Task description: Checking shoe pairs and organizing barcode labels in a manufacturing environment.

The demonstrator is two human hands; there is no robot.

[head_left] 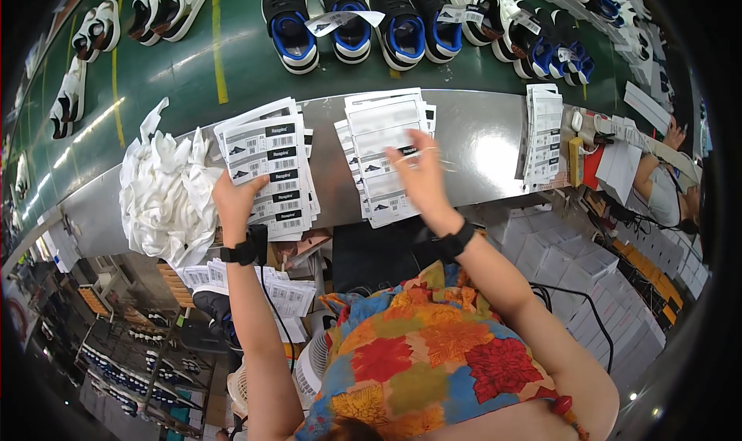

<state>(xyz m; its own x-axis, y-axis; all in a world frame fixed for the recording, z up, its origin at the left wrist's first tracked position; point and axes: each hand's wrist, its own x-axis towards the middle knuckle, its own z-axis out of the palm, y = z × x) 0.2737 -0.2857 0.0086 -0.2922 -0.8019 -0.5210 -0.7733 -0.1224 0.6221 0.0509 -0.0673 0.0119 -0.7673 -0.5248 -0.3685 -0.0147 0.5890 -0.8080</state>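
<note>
My left hand point(238, 201) grips the lower left side of a stack of printed label sheets point(277, 159), its thumb lying on the top sheet. These sheets carry rows of barcodes and small shoe pictures. A second stack of label sheets point(381, 180) lies to the right on the metal table. Over that stack's right side is my right hand point(425, 180), slightly blurred, thumb and forefinger apart. A thin pale streak shows by its fingers; I cannot make out what it is. Both wrists wear black bands.
Crumpled white paper point(166, 197) is heaped left on the metal table point(479, 132). More label sheets point(543, 136) lie right, near a red-and-white box. Beyond, a green conveyor point(178, 70) carries black-and-blue shoes point(292, 31) and white ones. Another person point(666, 190) works at far right.
</note>
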